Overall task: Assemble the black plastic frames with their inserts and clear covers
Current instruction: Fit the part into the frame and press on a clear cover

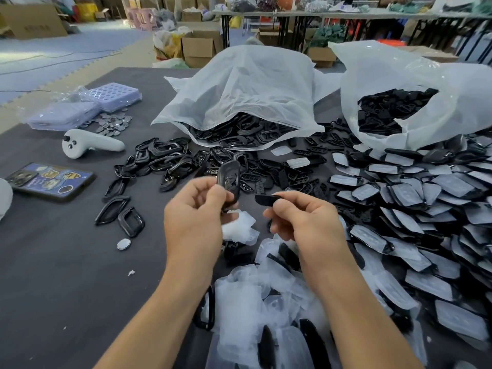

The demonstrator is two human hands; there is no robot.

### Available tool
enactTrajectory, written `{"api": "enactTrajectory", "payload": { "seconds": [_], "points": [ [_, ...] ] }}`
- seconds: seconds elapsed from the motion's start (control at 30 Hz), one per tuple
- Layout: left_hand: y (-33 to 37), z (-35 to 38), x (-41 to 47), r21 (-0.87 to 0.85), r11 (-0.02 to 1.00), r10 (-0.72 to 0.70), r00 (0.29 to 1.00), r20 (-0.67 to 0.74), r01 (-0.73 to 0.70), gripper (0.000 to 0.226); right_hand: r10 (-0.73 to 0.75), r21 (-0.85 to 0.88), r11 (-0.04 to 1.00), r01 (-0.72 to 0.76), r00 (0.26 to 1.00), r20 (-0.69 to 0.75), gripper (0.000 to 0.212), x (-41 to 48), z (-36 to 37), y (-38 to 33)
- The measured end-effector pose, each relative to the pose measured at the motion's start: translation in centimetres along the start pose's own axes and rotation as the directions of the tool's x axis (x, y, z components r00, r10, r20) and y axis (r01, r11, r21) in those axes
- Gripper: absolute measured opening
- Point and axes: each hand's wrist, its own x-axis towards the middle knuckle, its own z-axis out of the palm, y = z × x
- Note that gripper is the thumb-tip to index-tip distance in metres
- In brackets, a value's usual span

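A dark grey table (66, 262). In front of the white bag (245, 86), curled fingers of the left hand (194, 217) pinch an upright, glossy black frame (229, 179). The right hand (300, 217) pinches a flat matte insert (265, 200), also before the bag.

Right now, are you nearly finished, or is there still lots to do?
Lots left. Done: the covered pile on the right. In hand: the left hand holds a frame, and the right hand pinches an insert, not yet fitted. Left: loose frames, clear covers in front, and the middle bag and right bag, which both hold black parts.
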Motion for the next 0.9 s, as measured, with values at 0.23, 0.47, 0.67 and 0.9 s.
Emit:
{"api": "enactTrajectory", "payload": {
  "seconds": [0.23, 0.47, 0.67, 0.9],
  "points": [
    [-0.78, -0.93, -1.35, -0.227, 0.918, -0.289, 0.941, 0.177, 0.325, 0.021, 0.000, 0.134, 0.991, -0.011, 0.997, 0.079, 0.017, -0.30, 0.49, 0.10],
    [-0.48, -1.06, -1.07, -0.170, 0.954, -0.194, 0.943, 0.270, 0.245, 0.017, -0.025, 0.093, 0.995, 0.019, 0.997, 0.068, 0.013, -0.20, 0.43, 0.17],
    [-0.48, -1.16, -1.49, -0.062, 0.983, -0.145, 0.938, 0.314, 0.173, 0.025, -0.129, -0.016, 0.991, 0.132, 0.986, 0.104, 0.023, -0.24, 0.13, 0.36],
    [-0.43, -0.96, -1.61, -0.072, 0.981, -0.162, 0.960, 0.228, 0.182, 0.020, -0.108, 0.068, 0.993, 0.097, 0.975, 0.193, 0.036, -0.35, -0.14, -0.05]
  ]
}}
